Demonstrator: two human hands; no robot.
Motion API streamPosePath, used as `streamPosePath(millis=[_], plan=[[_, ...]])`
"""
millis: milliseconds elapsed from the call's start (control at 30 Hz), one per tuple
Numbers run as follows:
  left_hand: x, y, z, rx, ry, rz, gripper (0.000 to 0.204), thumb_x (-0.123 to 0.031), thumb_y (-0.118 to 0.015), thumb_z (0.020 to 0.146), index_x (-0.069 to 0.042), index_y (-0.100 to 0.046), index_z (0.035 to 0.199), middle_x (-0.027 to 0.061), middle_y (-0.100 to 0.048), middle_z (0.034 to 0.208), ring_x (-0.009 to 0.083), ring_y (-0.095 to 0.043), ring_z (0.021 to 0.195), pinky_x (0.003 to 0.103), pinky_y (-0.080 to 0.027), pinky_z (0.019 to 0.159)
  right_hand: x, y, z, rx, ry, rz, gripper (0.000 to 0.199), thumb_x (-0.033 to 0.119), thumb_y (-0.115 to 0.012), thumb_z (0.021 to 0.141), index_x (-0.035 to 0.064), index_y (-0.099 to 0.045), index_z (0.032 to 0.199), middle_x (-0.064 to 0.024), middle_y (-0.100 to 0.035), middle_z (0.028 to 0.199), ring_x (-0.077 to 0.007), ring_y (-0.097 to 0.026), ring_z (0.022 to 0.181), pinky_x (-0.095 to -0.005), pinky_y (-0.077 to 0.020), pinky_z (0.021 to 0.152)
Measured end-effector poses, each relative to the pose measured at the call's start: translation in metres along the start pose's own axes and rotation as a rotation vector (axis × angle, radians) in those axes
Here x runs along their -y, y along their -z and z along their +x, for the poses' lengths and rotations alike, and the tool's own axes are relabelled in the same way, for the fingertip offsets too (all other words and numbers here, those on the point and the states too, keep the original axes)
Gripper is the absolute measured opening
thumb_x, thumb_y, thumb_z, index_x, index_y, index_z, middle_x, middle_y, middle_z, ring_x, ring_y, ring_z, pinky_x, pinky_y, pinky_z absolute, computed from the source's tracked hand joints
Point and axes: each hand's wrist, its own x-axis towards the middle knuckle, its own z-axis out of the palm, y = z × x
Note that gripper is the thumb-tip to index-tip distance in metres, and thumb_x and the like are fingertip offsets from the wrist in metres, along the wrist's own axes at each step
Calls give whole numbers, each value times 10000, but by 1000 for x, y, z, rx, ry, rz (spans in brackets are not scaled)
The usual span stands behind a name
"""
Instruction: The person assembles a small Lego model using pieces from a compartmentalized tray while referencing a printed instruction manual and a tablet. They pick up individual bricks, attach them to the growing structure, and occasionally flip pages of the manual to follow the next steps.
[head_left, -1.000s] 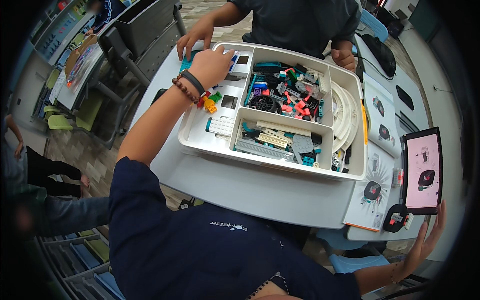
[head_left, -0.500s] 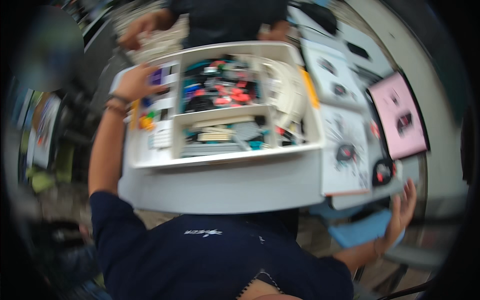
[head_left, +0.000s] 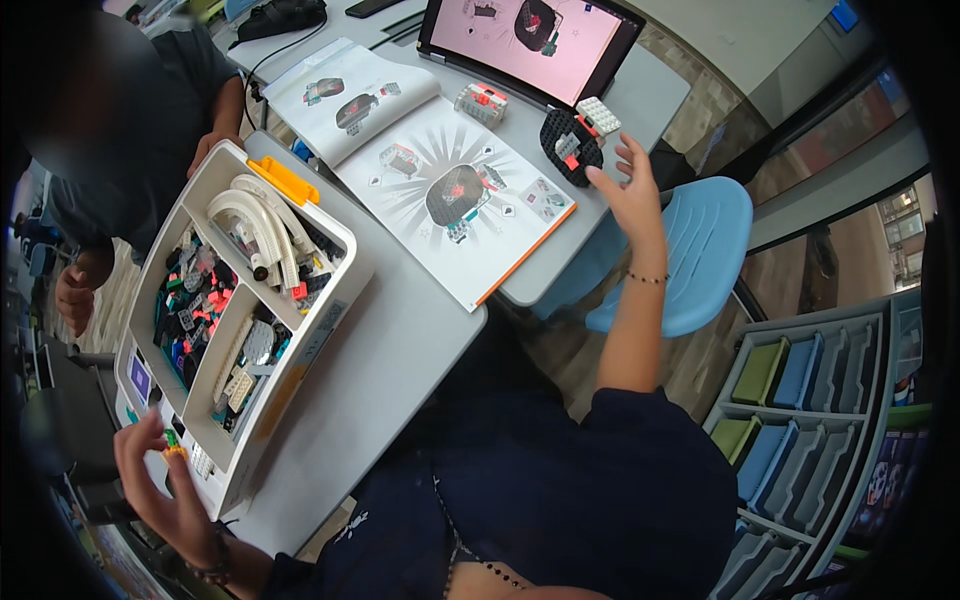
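Note:
My right hand (head_left: pixel 632 195) is at the far table's right edge, fingers apart, holding nothing. Its thumb is close to a black building-brick model (head_left: pixel 572 146) with red and grey parts; I cannot tell if they touch. A white studded brick piece (head_left: pixel 598 116) adjoins the model. My left hand (head_left: pixel 165 492) is by the near left end of a white sorting tray (head_left: pixel 352 262), thumb and fingers apart. Small yellow and green bricks (head_left: pixel 174 446) show beside its fingers. Loose black, red and teal bricks (head_left: pixel 196 300) fill the tray's middle compartment.
An open instruction booklet (head_left: pixel 400 250) lies right of the tray. Beyond it are a grey-and-red brick block (head_left: pixel 481 104) and a tablet (head_left: pixel 530 40) with a pink screen. Across the table stands another person (head_left: pixel 150 150). A blue chair (head_left: pixel 690 255) and drawer shelves (head_left: pixel 800 420) are at the right.
The view has swung to the right and sharpened. My right hand has come up from below the table edge to beside the black model. My left hand remains at the tray's left end.

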Motion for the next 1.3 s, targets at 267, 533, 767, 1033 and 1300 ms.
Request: streamPosePath(millis=[267,533,767,1033,1300], plan=[[-71,-74,27,216,-246,-175,324,-64,-670,650,-20,-651,971,134,-581,884,280,-549,818,367,-429,719,-24,-38,21,71,88,127,682,143,-781,729,-30,-429,1288,-122,-608,1147,-171,-604,1014,-300,-472,893],[-83,-156,52,395,-324,-423,245,-99,-672,729,-43,-642,965,111,-592,885,280,-563,805,360,-424,731,-15,-48,15,-119,112,287,536,138,-769,702,-31,-538,1155,-124,-656,1024,-188,-638,911,-311,-500,809],[-91,-230,59,371,-458,-347,364,-116,-657,745,-46,-590,1097,141,-563,1065,324,-544,1002,394,-442,854,-17,-49,25,-169,91,266,510,123,-772,702,-18,-543,1135,-108,-649,1038,-177,-633,920,-306,-499,816],[-87,-246,45,402,-519,-253,429,-141,-665,746,-94,-577,1164,119,-552,1191,344,-481,1177,446,-403,938,-21,-65,34,-149,73,459,517,95,-781,706,-3,-542,1154,-95,-634,1080,-160,-618,948,-284,-480,861],[-80,-248,47,402,-487,-374,414,-95,-662,730,-76,-592,1137,120,-564,1162,348,-492,1158,446,-404,936,48,-56,-12,198,10,757,578,32,-768,685,-10,-527,1208,-51,-615,1091,-125,-577,993,-283,-455,901]])
